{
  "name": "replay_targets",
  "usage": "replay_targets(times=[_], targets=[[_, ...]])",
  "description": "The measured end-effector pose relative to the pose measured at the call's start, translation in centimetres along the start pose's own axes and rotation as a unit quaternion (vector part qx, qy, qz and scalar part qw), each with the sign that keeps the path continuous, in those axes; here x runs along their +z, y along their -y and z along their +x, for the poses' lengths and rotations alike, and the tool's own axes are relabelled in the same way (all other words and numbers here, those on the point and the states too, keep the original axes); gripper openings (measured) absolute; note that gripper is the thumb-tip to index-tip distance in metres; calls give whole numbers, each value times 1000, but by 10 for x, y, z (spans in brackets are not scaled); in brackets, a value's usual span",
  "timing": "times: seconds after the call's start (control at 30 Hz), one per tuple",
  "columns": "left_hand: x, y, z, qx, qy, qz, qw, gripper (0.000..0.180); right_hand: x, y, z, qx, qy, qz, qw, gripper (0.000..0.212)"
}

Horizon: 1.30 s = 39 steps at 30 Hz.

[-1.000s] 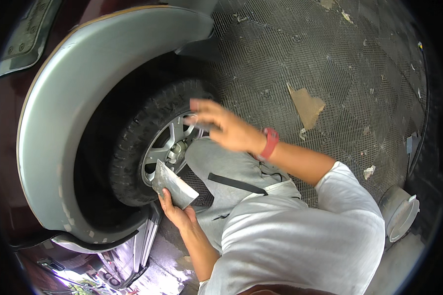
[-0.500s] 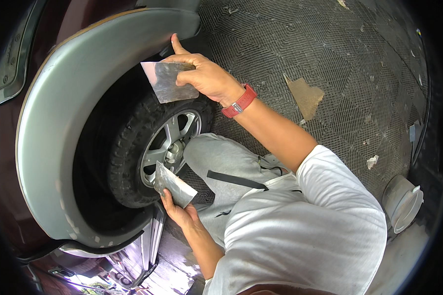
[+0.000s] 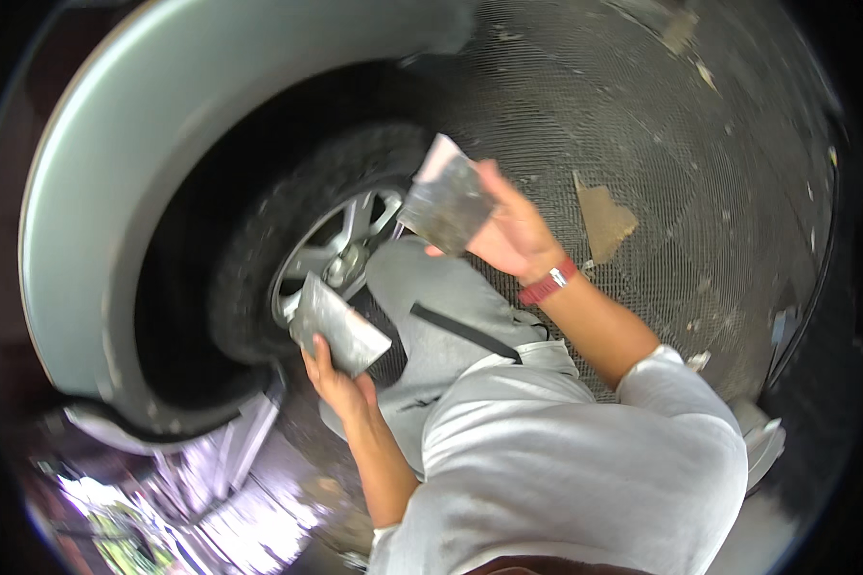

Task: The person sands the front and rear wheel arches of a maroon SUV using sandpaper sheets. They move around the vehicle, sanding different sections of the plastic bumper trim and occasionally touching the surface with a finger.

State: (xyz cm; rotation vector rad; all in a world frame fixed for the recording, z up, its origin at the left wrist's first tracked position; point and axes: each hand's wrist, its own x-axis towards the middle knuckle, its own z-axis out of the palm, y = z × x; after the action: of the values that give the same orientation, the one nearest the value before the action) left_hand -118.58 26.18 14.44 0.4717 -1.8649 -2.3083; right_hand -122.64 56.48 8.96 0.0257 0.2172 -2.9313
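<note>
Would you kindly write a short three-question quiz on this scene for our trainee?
1. Multiple choice: the red wristband with a silver buckle is worn on which side? A) left B) right
2. True or false: the left hand holds a flat, grey, metallic-looking plate.
3. Count: how many such plates are being held altogether?

Key: 1. B; 2. True; 3. Two: the right hand holds the second plate.

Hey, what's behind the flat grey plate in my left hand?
Behind the grey plate in your left hand, parts of the silver wheel and black tyre show past its upper left. The stretch straight behind the plate is covered, so I can't tell what's there.
</note>
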Motion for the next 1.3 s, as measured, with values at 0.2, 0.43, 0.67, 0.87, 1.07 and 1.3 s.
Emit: replay_targets(times=[0.2,0.43,0.67,0.87,1.07,1.3], targets=[[-8,-11,5,90,-20,6,996,46,51,-57,-22,-79,57,-580,809,46],[-39,-13,12,160,-16,44,986,43,130,-104,-30,-168,182,-923,295,39],[-67,-4,21,100,47,-61,992,41,143,-158,-49,-69,156,-944,283,37],[-58,7,8,-102,100,-199,969,42,158,-176,-88,-47,109,-864,489,36],[-28,8,-8,-192,152,-268,932,43,146,-149,-139,-39,-58,-990,123,42],[8,41,-25,32,188,-110,975,42,156,-130,-164,-100,-106,-975,168,41]])
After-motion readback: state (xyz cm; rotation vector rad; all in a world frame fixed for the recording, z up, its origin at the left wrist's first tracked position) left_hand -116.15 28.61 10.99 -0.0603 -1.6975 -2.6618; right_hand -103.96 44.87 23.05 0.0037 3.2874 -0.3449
